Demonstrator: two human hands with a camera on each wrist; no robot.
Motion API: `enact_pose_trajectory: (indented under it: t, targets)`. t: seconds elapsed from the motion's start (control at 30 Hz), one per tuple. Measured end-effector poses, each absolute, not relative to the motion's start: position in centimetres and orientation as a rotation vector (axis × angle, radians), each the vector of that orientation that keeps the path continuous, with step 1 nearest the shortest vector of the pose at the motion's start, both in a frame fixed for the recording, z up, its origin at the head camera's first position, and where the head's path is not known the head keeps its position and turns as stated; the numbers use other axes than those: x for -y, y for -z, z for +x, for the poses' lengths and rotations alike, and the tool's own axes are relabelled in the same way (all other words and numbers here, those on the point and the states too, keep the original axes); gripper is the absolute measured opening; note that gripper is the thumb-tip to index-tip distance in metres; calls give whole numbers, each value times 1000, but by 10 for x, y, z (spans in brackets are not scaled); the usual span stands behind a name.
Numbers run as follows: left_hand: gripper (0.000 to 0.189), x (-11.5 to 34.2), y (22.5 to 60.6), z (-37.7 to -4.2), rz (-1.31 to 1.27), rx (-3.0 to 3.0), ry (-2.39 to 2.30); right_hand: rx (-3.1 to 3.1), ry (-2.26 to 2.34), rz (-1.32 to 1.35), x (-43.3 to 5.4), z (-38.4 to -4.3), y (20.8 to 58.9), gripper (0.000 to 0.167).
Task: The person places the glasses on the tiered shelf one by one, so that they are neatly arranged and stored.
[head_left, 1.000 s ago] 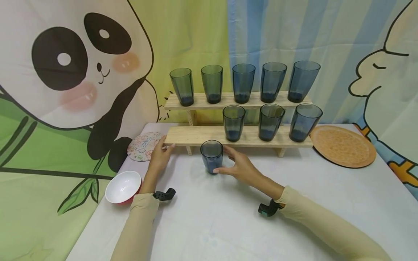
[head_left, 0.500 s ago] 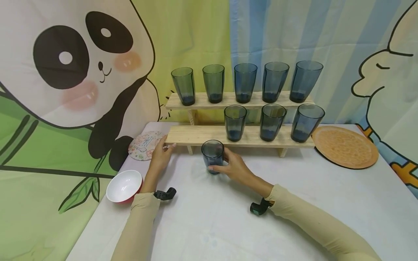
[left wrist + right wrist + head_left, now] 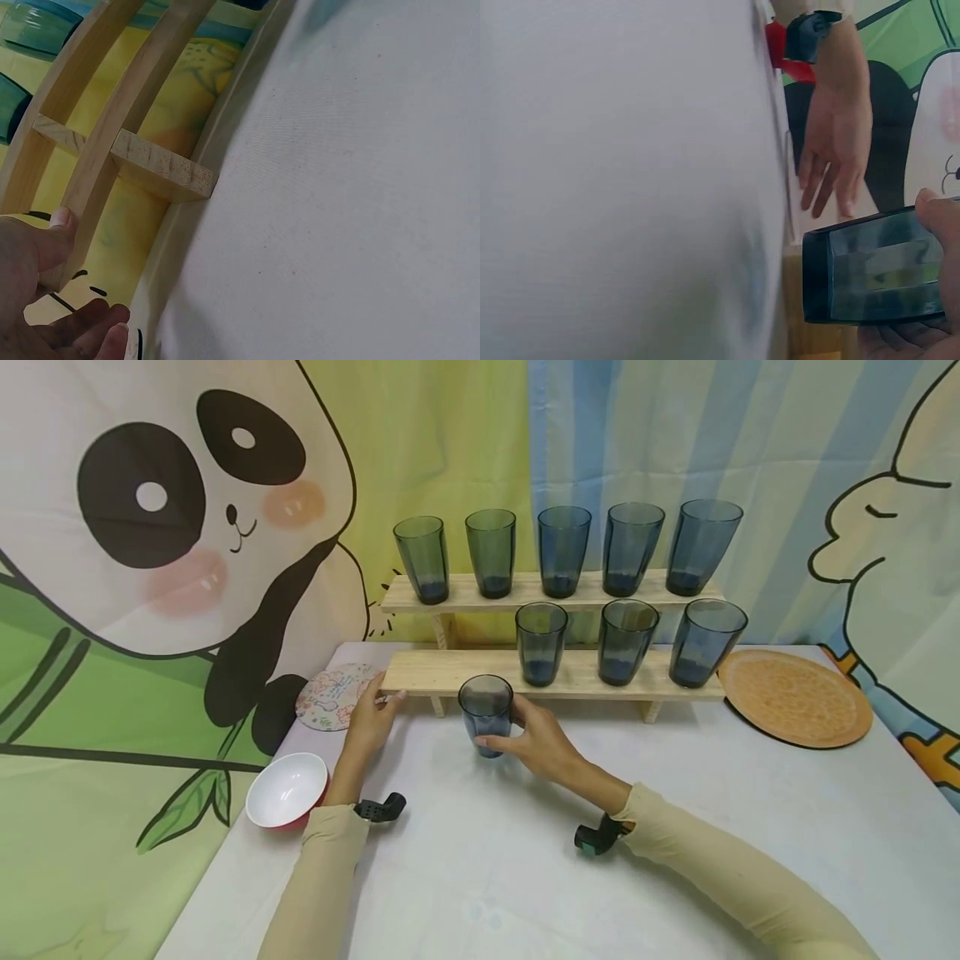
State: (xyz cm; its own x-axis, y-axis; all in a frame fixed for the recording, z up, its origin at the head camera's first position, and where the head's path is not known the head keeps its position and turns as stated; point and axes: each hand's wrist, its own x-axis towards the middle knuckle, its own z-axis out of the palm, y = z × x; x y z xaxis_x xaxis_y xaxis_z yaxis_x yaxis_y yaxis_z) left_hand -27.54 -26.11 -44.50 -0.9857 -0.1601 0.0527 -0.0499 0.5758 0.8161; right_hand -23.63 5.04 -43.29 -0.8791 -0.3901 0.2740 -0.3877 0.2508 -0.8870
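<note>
My right hand (image 3: 546,745) grips a blue-tinted drinking glass (image 3: 486,714), thumb on its near side and fingers round its right and far side. The glass is upright, in front of the lower board. In the right wrist view, the dark base of the glass (image 3: 819,277) shows apart from the white tabletop. My left hand (image 3: 369,722) holds the left end of the two-tier wooden shelf (image 3: 423,673) at its lower board. In the left wrist view its thumb (image 3: 61,219) presses the board's edge, while the other fingers (image 3: 94,330) hang below.
Several matching glasses (image 3: 564,552) line the upper board, and three more (image 3: 628,643) stand on the lower board's middle and right. A white-and-red bowl (image 3: 287,789) and a floral round mat (image 3: 333,696) lie left; a round orange-brown board (image 3: 795,699) lies right.
My right thumb and fingers have closed round the glass, and it has risen slightly. The right forearm has shifted left. My left hand stays at the shelf's end.
</note>
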Motion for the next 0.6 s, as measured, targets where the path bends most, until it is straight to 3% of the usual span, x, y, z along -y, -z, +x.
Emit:
enact_pose_trajectory:
  t: [0.23, 0.43, 0.6]
  targets:
    - [69, 263, 444, -276, 181, 2688, 1369, -2473, 1798, -793, -39, -242, 401, 67]
    - [69, 263, 445, -277, 156, 2686, 1372, -2564, 1790, -747, -24, -261, 377, 55]
    - [68, 262, 446, -277, 158, 2672, 1382, -2650, 1779, -676, -10, -283, 369, 61]
